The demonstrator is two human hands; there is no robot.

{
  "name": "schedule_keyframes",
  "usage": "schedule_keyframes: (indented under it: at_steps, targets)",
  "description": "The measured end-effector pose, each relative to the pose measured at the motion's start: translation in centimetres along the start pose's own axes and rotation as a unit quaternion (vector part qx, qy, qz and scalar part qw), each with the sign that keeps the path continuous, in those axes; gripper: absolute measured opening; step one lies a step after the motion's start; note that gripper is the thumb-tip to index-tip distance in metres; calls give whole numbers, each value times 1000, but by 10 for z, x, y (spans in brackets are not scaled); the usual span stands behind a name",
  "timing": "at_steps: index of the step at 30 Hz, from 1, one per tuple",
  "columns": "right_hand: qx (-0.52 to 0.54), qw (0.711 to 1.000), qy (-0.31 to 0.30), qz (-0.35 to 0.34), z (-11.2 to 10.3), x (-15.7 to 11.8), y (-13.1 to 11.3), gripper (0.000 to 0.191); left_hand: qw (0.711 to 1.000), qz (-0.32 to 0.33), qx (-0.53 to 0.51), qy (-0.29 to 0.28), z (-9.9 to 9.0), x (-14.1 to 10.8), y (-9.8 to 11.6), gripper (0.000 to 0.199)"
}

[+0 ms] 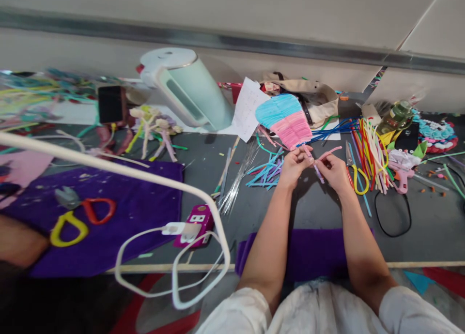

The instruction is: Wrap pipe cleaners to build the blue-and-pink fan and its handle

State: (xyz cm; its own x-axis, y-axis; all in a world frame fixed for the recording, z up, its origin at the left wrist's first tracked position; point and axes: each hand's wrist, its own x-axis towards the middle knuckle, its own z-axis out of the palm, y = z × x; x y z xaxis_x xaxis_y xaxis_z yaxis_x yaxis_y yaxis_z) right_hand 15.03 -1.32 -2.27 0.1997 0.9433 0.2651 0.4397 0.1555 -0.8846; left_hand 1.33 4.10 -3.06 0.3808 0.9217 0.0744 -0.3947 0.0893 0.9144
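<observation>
Here, the broad grey tabletop (210,150) carries the flat blue-and-pink fuzzy-stem piece (288,118) just beyond both hands. The left hand (296,165) pinches a thin pink-and-lilac fuzzy stem (318,172); the right hand (331,170) pinches a short pink fuzzy strip (330,153) (its free end curves outward), touching that stem.

Hands (297,168) pinching pink pipe cleaner (330,153)
</observation>
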Motion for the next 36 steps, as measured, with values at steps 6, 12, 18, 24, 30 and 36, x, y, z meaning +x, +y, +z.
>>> schedule_keyframes:
  at_steps: [6,12,18,24,30,36]
  targets:
    - [-48,998,37,-18,8,-4,0,20,998,-48,-48,10,2,0,-2,42]
    - [96,992,47,61,18,-4,4,24,997,-50,-59,19,-1,3,-3,43]
    - [289,941,41,170,18,-1,0,32,998,-4,-54,29,5,2,-3,42]
    - [282,938,67,193,22,1,2,34,997,13,-23,79,8,4,-6,41]
    - [20,991,130,-14,19,-4,-4,20,994,10,-39,104,7,6,-8,39]
    - [-99,982,120,-109,20,-6,-1,14,993,-6,-72,99,5,7,-9,43]
